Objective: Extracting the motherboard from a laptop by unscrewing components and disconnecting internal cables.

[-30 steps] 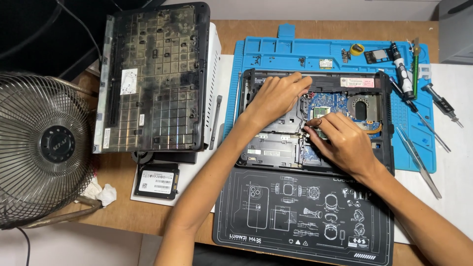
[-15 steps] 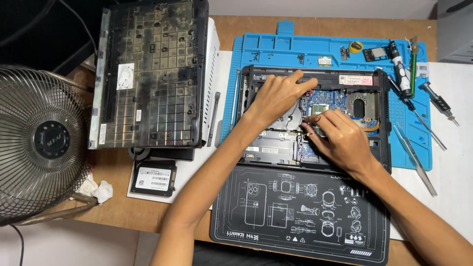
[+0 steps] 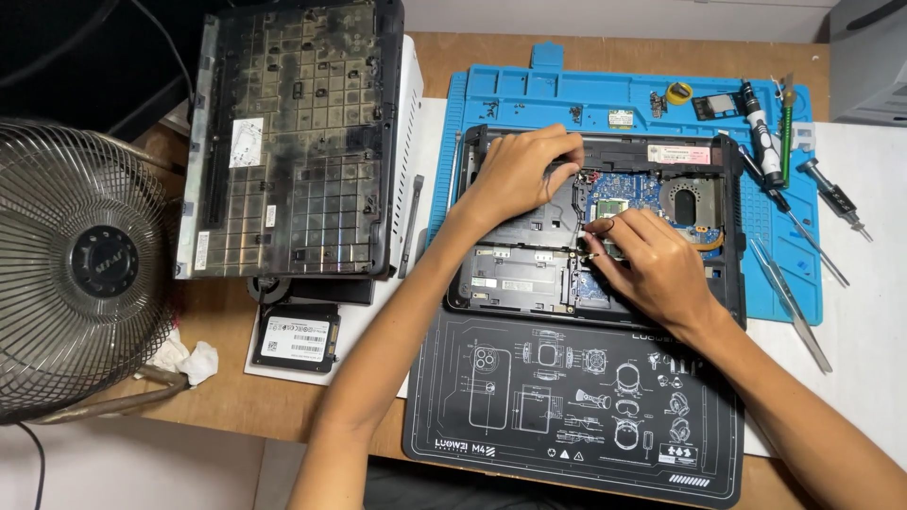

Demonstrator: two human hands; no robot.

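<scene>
Overhead view of an opened laptop chassis (image 3: pixel 529 274) lying at centre right of the frame on a blue work mat (image 3: pixel 567 94), which rests on a wooden desk (image 3: pixel 236 397). The left hand (image 3: pixel 520 175) lies palm down on the upper middle of the chassis, its fingers (image 3: pixel 567 151) curled loosely over the rear edge near the hinge; whether they grip anything there cannot be told. The right hand (image 3: pixel 657 264) rests just right of centre over the exposed blue circuit board (image 3: pixel 628 194), thumb and forefinger drawn nearly together on a small dark part (image 3: pixel 590 247) at the board's left edge; the part itself is too small to identify. A round cooling fan (image 3: pixel 688 200) sits in the chassis to the upper right of this hand. Below the chassis lies a black mat printed with white device diagrams (image 3: pixel 567 406). At the right edge of the blue mat lie a screwdriver (image 3: pixel 761 127) and metal tweezers (image 3: pixel 792 300). At upper left, a dusty laptop bottom cover (image 3: pixel 293 142) lies inner side up; below it sits a black drive (image 3: pixel 295 338), and a wire-caged table fan (image 3: pixel 80 264) fills the left edge.
</scene>
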